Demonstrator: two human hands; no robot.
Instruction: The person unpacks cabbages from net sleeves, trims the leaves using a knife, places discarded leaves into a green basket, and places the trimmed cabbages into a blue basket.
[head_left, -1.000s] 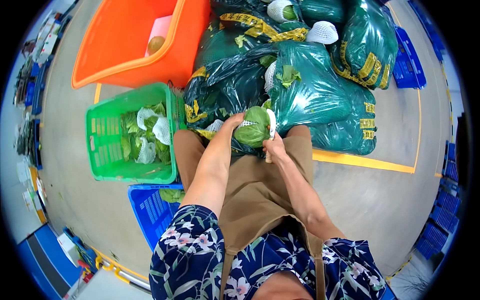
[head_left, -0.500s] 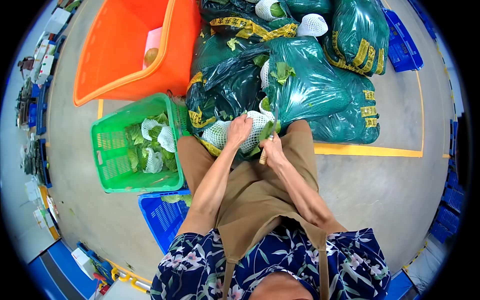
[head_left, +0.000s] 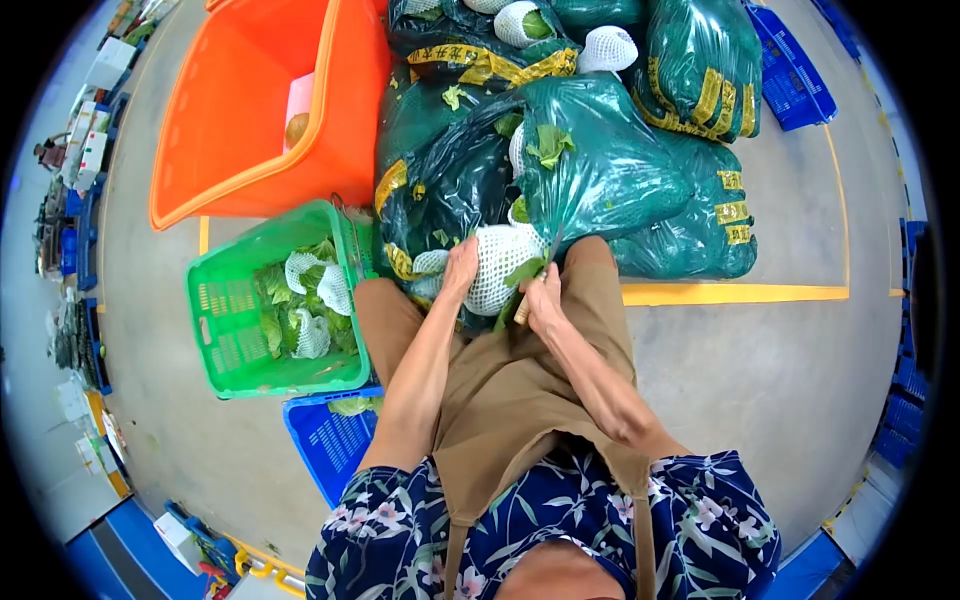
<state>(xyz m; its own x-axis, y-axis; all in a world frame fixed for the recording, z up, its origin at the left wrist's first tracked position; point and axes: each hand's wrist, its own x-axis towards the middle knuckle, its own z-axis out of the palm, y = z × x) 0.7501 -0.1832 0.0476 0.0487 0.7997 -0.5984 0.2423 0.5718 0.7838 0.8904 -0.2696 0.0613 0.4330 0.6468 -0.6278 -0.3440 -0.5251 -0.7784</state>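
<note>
My left hand [head_left: 462, 266] grips the side of a cabbage in a white foam net [head_left: 494, 262], its fingers curled on the mesh. In my right hand [head_left: 543, 294], closed around its light wooden handle, is a knife [head_left: 553, 254] with the blade pointing up and away, beside the cabbage. A green leaf [head_left: 524, 271] hangs at the cabbage's right side by the blade. Both hands are between my knees, in front of an opened dark green plastic bag [head_left: 610, 165]. Other netted cabbages show partly in the bag's opening.
At the left, a green crate [head_left: 230, 340] holds loose leaves and white foam nets. An orange bin [head_left: 345, 120] stands behind it, and a blue crate [head_left: 325, 440] is partly under it. More filled bags [head_left: 695, 70] are stacked ahead; another blue crate [head_left: 795, 75] lies far right.
The netted cabbage has turned and come nearer, showing more of its white net. My left hand has shifted slightly left and down; my right hand still holds the knife beside it.
</note>
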